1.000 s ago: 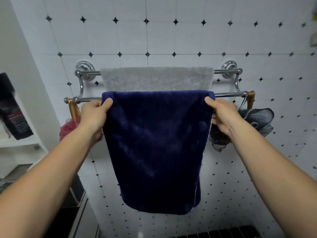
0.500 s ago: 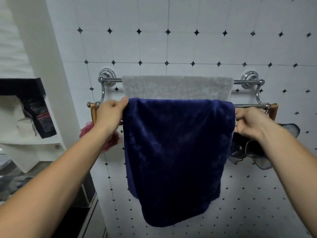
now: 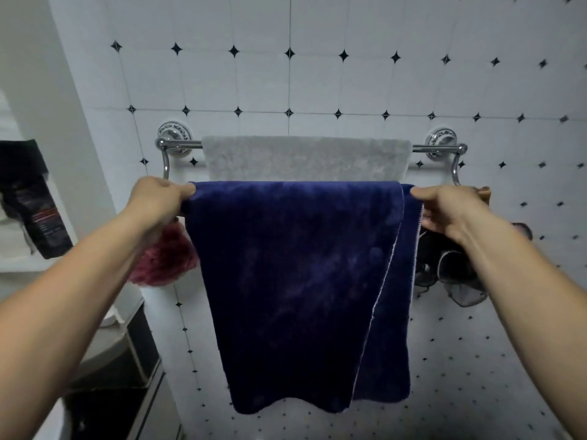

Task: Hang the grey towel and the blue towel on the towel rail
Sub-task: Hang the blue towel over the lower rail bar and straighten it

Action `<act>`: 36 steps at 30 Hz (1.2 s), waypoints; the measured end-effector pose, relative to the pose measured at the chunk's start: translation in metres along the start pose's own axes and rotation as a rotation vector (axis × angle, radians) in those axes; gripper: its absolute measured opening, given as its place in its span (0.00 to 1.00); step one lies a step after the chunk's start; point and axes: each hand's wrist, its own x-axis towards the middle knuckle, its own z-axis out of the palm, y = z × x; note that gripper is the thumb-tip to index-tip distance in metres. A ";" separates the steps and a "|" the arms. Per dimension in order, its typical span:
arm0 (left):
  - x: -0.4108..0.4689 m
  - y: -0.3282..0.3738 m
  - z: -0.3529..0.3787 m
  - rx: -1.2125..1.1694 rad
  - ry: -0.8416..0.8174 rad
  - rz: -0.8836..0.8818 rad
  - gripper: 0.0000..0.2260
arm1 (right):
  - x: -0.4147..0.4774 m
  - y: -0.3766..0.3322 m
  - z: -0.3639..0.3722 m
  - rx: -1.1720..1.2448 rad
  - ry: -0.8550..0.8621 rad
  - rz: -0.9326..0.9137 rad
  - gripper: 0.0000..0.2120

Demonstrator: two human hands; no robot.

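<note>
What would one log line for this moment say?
grey towel: hung on rail | blue towel: draped lower, in front | left hand: grips its left edge | right hand: grips its right edge

Navy towel (image 3: 286, 281); grey towel (image 3: 301, 158); white tiles (image 3: 317, 84), black diamonds; puff (image 3: 165, 262) seemingly pink.

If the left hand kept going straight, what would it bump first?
Probably the rail, right where the left hand grips the blue towel; the tiled wall lies behind. Depth is unclear.

Front towel (image 3: 295, 281) below (before) rear towel (image 3: 305, 158)
</note>
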 end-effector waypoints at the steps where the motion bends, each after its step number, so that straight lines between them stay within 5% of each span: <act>1: -0.004 -0.005 0.001 -0.024 -0.034 0.001 0.05 | 0.000 0.004 0.004 -0.004 -0.005 -0.024 0.06; 8: -0.012 -0.016 0.000 -0.276 -0.230 -0.141 0.06 | -0.007 0.021 0.014 0.032 0.181 -0.219 0.04; 11: -0.012 -0.024 0.001 -0.462 -0.313 -0.218 0.09 | -0.016 0.037 0.025 -0.170 0.116 -0.224 0.12; 15: -0.013 -0.038 0.009 -0.535 -0.401 -0.311 0.15 | -0.021 0.035 0.035 -0.191 0.010 -0.168 0.05; 21: -0.006 -0.056 0.000 -0.554 -0.818 -0.177 0.19 | -0.014 0.035 0.024 -0.131 0.022 -0.204 0.02; 26: -0.015 -0.045 0.013 -0.730 -0.731 -0.234 0.11 | -0.008 0.035 0.024 -0.150 0.094 -0.242 0.06; 32: -0.020 -0.027 0.017 -0.670 -0.523 -0.407 0.07 | -0.008 0.036 0.025 -0.202 0.096 -0.293 0.06; 36: -0.020 -0.026 0.014 -0.889 -0.532 -0.399 0.01 | -0.007 0.040 0.023 -0.251 0.094 -0.361 0.10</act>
